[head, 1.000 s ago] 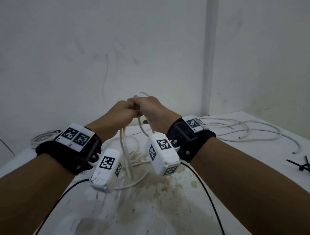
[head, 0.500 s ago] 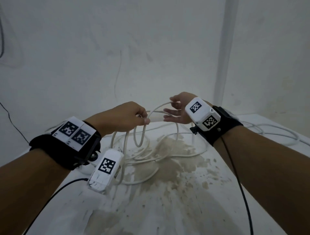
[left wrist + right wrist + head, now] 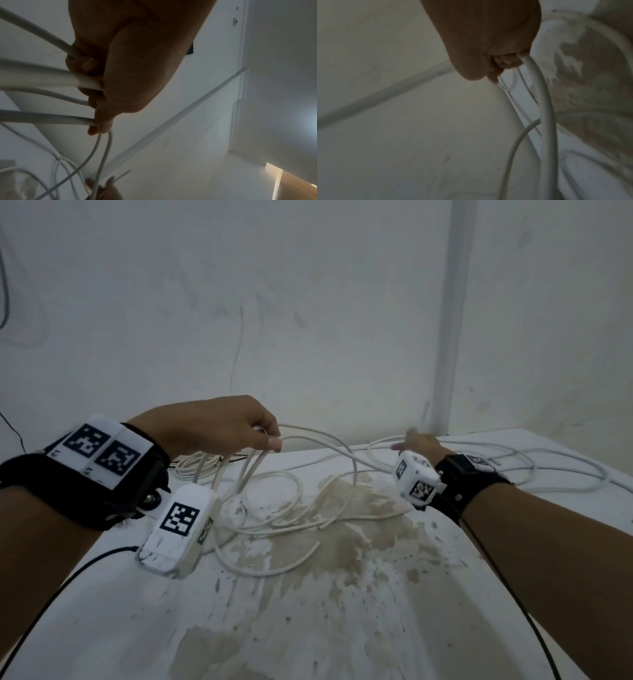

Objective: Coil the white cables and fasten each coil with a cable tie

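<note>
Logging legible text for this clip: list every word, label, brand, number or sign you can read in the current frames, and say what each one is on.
No words, brands or numbers can be read in any view.
Square black-and-white coded markers, patterns rather than text, sit on the left wrist band, the left wrist camera and the right wrist camera.
Tiny marks beside the left band's markers: too small to read.
White cable and table: no print visible.

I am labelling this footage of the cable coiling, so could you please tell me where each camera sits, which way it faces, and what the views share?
Head: worn on the head, looking forward and down at the table; shows both forearms, the left hand and right hand.
Left wrist: under the left wrist, looking along the palm up at the wall; shows fingers curled round cable loops.
Right wrist: under the right wrist, facing the stained table; shows fingers gripping the cable.
Shared: all three show the white cable; the right hand's fingertips also appear at the left wrist view's bottom edge.
</note>
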